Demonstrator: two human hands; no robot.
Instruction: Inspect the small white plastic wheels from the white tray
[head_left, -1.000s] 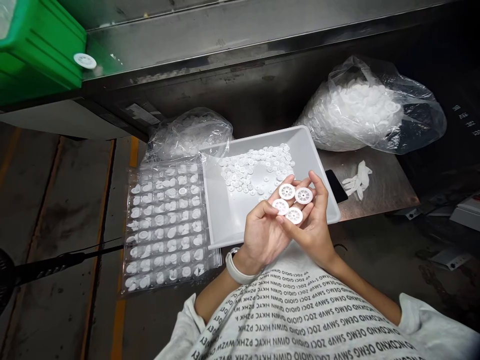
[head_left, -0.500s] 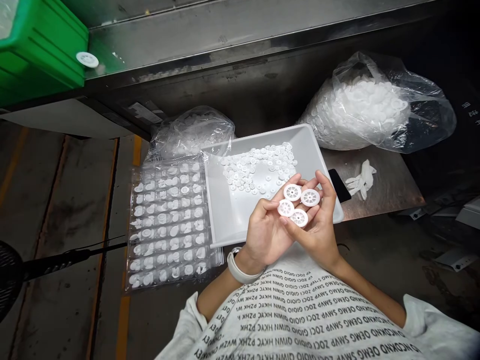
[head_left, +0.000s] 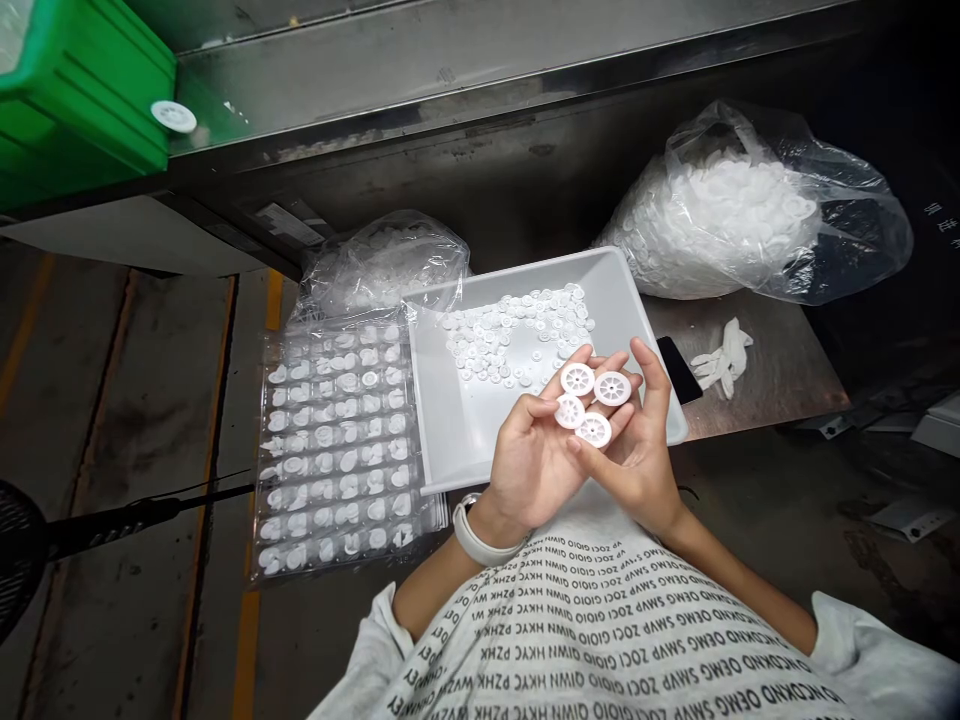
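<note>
At far left, a green crate (head_left: 75, 90) sits on a steel shelf (head_left: 420, 70), and a lone white disc (head_left: 173, 116) lies on the shelf just beside it. Lower down and to the right, a clear blister tray (head_left: 337, 450) holds rows of white discs, with a clear bag (head_left: 386, 265) of discs at its far end. Next comes a white tray (head_left: 442, 420), with loose discs (head_left: 517, 335) scattered across its far half. Above the tray's near right corner are the left hand (head_left: 529, 465), a white watch (head_left: 472, 530) on its wrist, and the right hand (head_left: 637, 455). Their fingers (head_left: 536, 405) curl inward, grasping four spoked discs (head_left: 577, 379) between the two hands, clear of the tray. To the right, a black phone (head_left: 679, 370) lies just beside the tray on a metal table (head_left: 757, 390), near white gloves (head_left: 720, 358). Behind them sits a full plastic bag (head_left: 742, 215) of white discs.
</note>
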